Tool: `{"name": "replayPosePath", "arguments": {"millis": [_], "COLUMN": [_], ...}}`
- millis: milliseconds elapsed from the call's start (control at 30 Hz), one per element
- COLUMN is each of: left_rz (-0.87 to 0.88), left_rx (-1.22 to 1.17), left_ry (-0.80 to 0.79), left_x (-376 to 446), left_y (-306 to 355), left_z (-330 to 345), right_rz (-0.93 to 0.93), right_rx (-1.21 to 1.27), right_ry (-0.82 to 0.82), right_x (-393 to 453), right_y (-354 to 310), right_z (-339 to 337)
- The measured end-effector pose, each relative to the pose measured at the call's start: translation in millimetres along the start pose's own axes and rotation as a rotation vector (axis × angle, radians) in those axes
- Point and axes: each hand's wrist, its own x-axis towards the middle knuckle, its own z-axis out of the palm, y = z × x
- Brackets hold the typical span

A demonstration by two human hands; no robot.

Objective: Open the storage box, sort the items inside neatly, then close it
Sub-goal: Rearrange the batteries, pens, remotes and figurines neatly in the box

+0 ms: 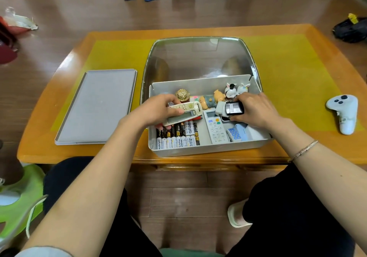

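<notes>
Grey storage box (pixel 208 151): batteries (pixel 177 135), remotes (pixel 216 128).

A cream plastic remote control (pixel 183 113) is gripped by the left hand (pixel 158 110) over the open white storage box (pixel 210 147). Black-and-white batteries (pixel 177 135) are ranged below its fingers (pixel 172 111). A flat grey lid (pixel 97 105) lies further left, on the table (pixel 297 74).

A glossy varnished wooden table (pixel 59 78) is seen, overlaid with a smooth yellow mat (pixel 288 78). The storage box (pixel 208 149) is of matt grey plastic, its raised lid (pixel 198 58) of clear glossy plastic. A matt grey plastic tray (pixel 97 105) is laid on the left. Polished wooden floorboards (pixel 188 197) are shown.
</notes>
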Motion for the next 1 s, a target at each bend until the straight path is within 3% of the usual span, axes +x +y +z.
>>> {"name": "replayPosePath", "arguments": {"millis": [233,400,700,1000], "left_rz": [-0.008,-0.002,-0.065,-0.061], "left_rx": [-0.136,-0.265,0.063,0.106], "left_ry": [0.232,0.3,0.28,0.293], "left_x": [10.3,17.7,35.9,37.3], "left_y": [1.5,11.5,16.0,15.2], "left_z": [20.1,33.4,68.5,81.7], "right_rz": [0.003,0.013,0.018,0.014], "right_rx": [0.003,0.028,0.04,0.04], "right_ry": [0.028,0.043,0.057,0.072], "right_x": [-1.9,-3.0,-4.6,-5.2], "right_y": [0.8,0.5,1.1,-0.5], "right_z": [3.7,6.8,9.2,9.0]}}
